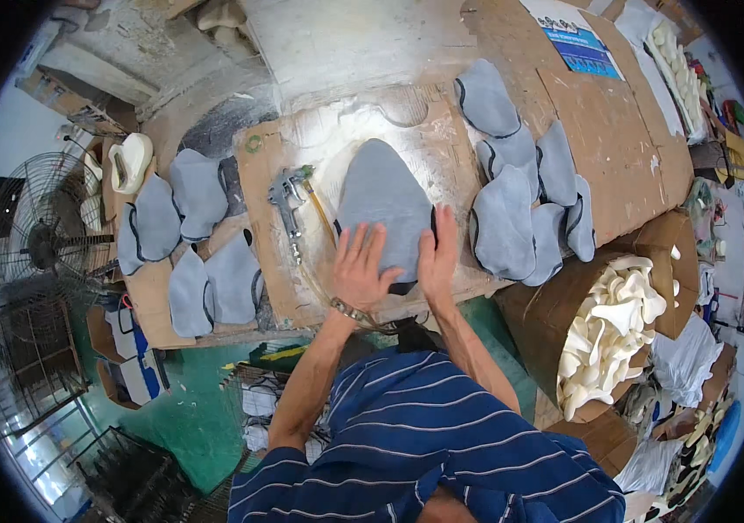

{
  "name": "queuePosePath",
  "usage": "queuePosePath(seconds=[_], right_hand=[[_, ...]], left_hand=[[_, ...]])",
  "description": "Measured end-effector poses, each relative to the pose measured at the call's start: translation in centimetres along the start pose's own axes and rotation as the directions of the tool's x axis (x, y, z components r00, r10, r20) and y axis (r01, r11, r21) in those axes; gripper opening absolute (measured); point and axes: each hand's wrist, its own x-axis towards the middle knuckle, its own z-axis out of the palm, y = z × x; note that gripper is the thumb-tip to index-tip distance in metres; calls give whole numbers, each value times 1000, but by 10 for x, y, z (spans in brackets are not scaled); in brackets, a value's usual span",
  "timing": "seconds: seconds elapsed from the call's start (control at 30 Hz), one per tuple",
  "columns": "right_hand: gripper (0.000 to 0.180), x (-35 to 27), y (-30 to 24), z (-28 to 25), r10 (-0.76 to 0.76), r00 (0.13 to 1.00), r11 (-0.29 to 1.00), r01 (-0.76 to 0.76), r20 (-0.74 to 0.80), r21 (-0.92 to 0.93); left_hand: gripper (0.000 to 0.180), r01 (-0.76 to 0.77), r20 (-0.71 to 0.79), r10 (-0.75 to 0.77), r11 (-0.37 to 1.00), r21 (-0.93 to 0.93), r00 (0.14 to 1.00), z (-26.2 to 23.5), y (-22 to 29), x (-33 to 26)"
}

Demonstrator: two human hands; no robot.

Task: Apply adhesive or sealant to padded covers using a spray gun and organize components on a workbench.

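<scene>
A grey bicycle-saddle cover point(381, 196) with dark edging lies in front of me on a cardboard sheet dusted with white. Its rounded narrow end points away from me. My left hand point(361, 266) rests flat on the near left part of the cover, fingers spread. Along the near right edge, my right hand point(439, 261) touches the cover with its fingers stretched out. Neither hand grips anything. Left of the cover lies a metal spray gun point(287, 209) with a yellowish hose point(320, 207) running toward me.
More grey covers lie in groups at the left point(197, 196) and right point(505, 222) of the table. A cardboard box point(525, 318) of cream foam pieces point(607, 327) stands at the right. A wire-caged fan point(40, 240) is at the far left, near a cream saddle form point(130, 163).
</scene>
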Motion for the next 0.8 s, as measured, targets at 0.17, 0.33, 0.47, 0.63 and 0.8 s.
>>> queuePosePath(seconds=[0.17, 0.33, 0.47, 0.63, 0.8], right_hand=[[51, -19, -20, 27, -333, 939, 931, 342, 91, -126], [51, -14, 2, 39, -430, 902, 896, 421, -38, -141], [50, -28, 41, 18, -256, 966, 961, 249, -45, -121], [50, -29, 14, 23, -324, 944, 932, 307, -66, -192], [53, -43, -4, -2, -168, 982, 974, 152, -87, -170]], left_hand=[[74, 6, -34, -12, 986, -169, 999, -2, -54, 2], [71, 3, -29, -9, 983, -185, 1000, 2, -52, 3], [74, -81, -41, 75, 983, -163, 996, 13, -26, -6], [78, 5, -59, -23, 953, -302, 998, -12, -36, -10], [72, 574, -248, -726, 668, -474, 641, 6, -74, -80]])
